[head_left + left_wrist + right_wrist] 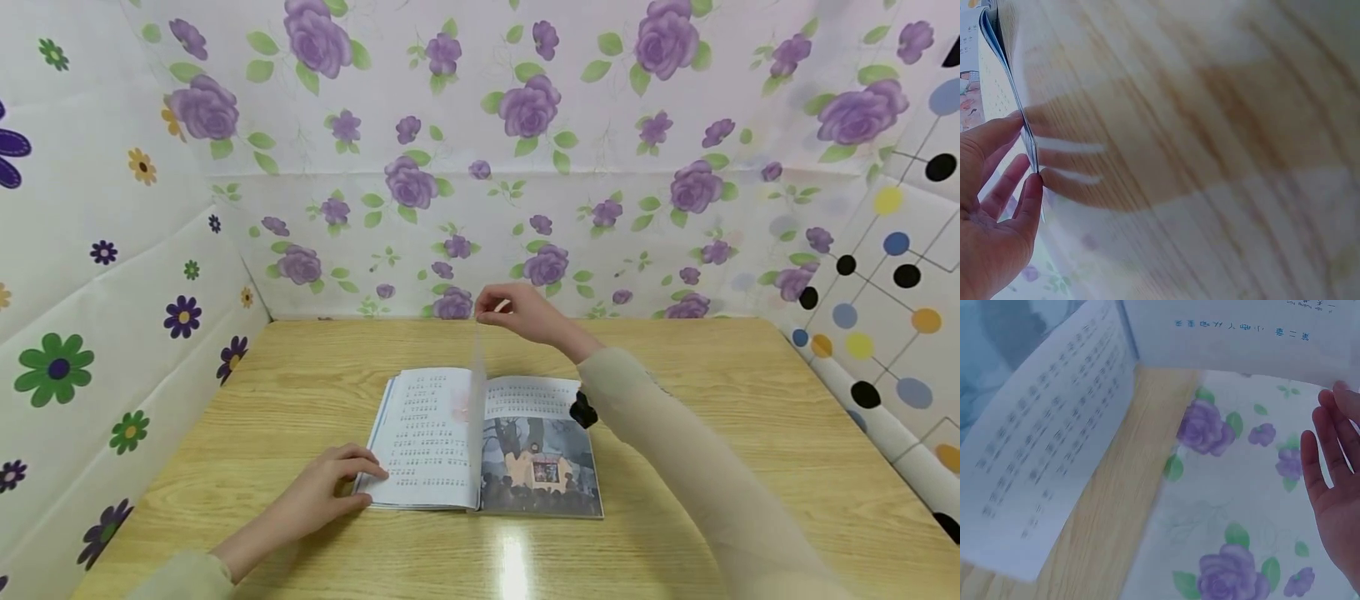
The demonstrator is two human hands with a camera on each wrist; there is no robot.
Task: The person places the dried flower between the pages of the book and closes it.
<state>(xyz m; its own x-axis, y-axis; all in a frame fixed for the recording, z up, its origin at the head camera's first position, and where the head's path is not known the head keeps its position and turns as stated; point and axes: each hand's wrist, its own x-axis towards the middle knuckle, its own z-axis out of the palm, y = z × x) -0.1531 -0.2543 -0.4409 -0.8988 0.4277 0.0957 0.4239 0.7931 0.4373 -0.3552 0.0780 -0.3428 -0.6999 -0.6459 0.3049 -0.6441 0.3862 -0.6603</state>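
An open book (427,437) lies on the wooden table, with printed text on its left side and text above a dark illustration (540,467) on its right. A single page (477,400) stands upright near the spine. My right hand (517,308) pinches that page's top corner between thumb and forefinger, above the book; in the right wrist view the lifted page (1241,337) spans the top and the hand (1341,469) has its other fingers extended. My left hand (322,492) rests on the lower left of the book, its fingers loosely bent. In the left wrist view, fingertips (1034,181) touch the page edges.
The wooden table (712,400) extends on both sides of the book. A flowered cloth (480,208) hangs behind it, with patterned cloth walls at left and right. A small black object (582,411) sits at the right wrist, over the book's edge.
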